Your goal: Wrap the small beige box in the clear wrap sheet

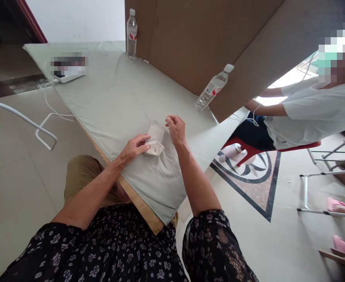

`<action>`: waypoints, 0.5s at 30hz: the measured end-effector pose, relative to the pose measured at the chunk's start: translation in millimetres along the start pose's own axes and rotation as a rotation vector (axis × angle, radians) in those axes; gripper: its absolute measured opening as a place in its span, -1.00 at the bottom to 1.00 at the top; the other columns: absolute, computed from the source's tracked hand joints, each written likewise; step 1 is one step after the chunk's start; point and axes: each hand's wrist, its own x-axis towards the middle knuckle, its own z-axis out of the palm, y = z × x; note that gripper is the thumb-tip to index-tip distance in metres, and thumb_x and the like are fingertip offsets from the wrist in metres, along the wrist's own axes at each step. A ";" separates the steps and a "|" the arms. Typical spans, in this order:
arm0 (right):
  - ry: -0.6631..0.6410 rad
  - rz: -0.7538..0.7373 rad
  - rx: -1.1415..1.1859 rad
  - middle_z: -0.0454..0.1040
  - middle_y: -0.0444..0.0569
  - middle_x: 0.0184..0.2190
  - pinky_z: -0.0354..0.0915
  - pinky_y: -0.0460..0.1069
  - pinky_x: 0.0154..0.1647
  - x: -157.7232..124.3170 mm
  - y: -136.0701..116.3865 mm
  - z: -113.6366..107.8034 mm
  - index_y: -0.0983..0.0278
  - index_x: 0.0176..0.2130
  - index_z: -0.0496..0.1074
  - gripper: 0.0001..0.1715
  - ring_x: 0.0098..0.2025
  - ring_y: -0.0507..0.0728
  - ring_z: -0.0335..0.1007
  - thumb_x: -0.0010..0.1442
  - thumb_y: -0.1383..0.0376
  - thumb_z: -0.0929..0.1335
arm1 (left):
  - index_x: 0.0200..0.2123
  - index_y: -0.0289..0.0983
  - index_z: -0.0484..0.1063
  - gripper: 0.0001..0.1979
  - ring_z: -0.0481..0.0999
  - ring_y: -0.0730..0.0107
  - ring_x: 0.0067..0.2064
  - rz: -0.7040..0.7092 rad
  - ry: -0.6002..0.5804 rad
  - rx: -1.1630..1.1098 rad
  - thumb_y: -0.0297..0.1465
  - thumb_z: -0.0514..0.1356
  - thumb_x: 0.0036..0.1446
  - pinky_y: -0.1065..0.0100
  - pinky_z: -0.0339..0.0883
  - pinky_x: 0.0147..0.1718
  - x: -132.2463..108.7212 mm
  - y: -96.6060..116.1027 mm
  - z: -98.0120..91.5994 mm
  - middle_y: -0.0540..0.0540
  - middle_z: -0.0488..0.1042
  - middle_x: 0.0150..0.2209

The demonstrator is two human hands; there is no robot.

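Observation:
A small white paper box (155,148) with an upright flap or panel sits on the cloth-covered table near its front corner. My left hand (134,148) is closed on the left side of this box, thumb and fingers against it. To the right of the box and slightly farther back, my right hand (176,127) hovers apart from it. Its fingers are curled together in a pinch, and whatever may be between them is too small or hidden to make out.
A tall cardboard partition (196,43) stands across the back. One water bottle (131,35) is upright at its left end; another bottle (214,88) stands nearer. A white device (69,74) with a cable lies far left. Beyond the partition sits a person in a white shirt (310,105).

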 end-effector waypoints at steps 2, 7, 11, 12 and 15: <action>-0.004 -0.047 0.067 0.46 -0.15 -0.38 0.35 -0.01 -0.19 -22.7 -0.9 -12.3 0.20 -0.29 0.43 -0.80 -0.33 0.04 0.36 0.20 0.13 0.34 | 0.12 -0.35 0.57 -0.35 0.55 0.06 0.03 -0.047 0.007 -0.013 -0.11 0.39 0.01 0.06 0.40 0.13 -0.3 3.2 -0.6 -0.23 0.56 0.02; -0.342 -0.019 0.041 0.49 -0.15 -0.46 0.27 -0.02 -0.35 -61.7 -6.6 -26.0 0.21 -0.32 0.51 -0.78 -0.45 0.02 0.30 0.14 0.12 0.36 | 0.24 -0.41 0.46 -0.18 0.57 0.03 0.03 -0.110 0.005 -0.127 -0.14 0.42 -0.07 0.06 0.39 0.10 1.0 3.9 1.2 -0.22 0.61 -0.04; -0.429 -0.048 -0.091 0.50 -0.16 -0.47 0.21 -0.03 -0.31 -65.1 -9.5 -18.6 0.23 -0.38 0.55 -0.80 -0.40 0.03 0.31 0.14 0.17 0.37 | 0.17 -0.40 0.51 -0.22 0.58 -0.02 0.08 -0.119 0.029 -0.266 -0.16 0.42 -0.13 0.02 0.37 0.16 3.3 1.1 1.6 -0.23 0.64 -0.04; -0.431 -0.058 -0.120 0.51 -0.15 -0.46 0.20 -0.03 -0.30 -64.5 -11.1 -16.3 0.23 -0.39 0.54 -0.79 -0.38 0.04 0.33 0.15 0.16 0.38 | 0.14 -0.38 0.53 -0.25 0.58 -0.03 0.08 -0.116 0.034 -0.297 -0.17 0.42 -0.14 0.02 0.36 0.17 3.7 0.6 1.2 -0.22 0.65 -0.04; -0.422 -0.065 -0.217 0.51 -0.15 -0.46 0.17 -0.03 -0.31 -63.3 -18.3 -10.8 0.22 -0.41 0.50 -0.74 -0.37 0.05 0.34 0.17 0.09 0.43 | 0.06 -0.34 0.58 -0.35 0.58 -0.03 0.10 -0.094 0.042 -0.387 -0.20 0.40 -0.15 0.01 0.37 0.18 4.9 -0.2 -1.0 -0.21 0.65 -0.05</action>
